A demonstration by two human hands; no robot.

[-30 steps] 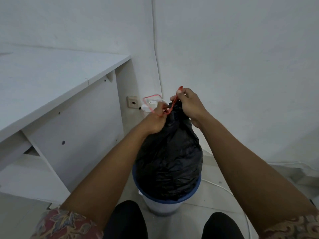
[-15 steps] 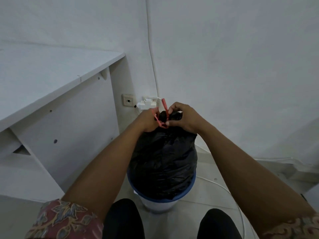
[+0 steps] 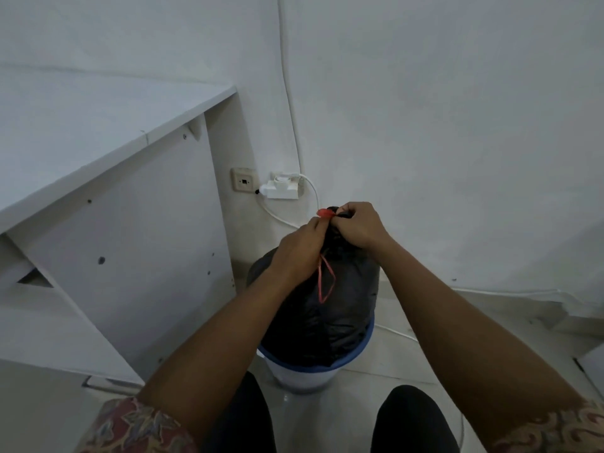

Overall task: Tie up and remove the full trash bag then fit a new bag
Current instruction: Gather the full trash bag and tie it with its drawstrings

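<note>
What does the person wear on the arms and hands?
The left hand and right hand are bare: no gloves, rings or watch show. The sleeves are short. The left sleeve has a leafy print in red, blue and tan; the right sleeve shows a tan curly pattern.

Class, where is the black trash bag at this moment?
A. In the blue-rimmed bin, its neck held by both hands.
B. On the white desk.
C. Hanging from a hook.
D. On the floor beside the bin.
A: the black trash bag sits in the bin, and the left hand and right hand grip its gathered neck.
</note>
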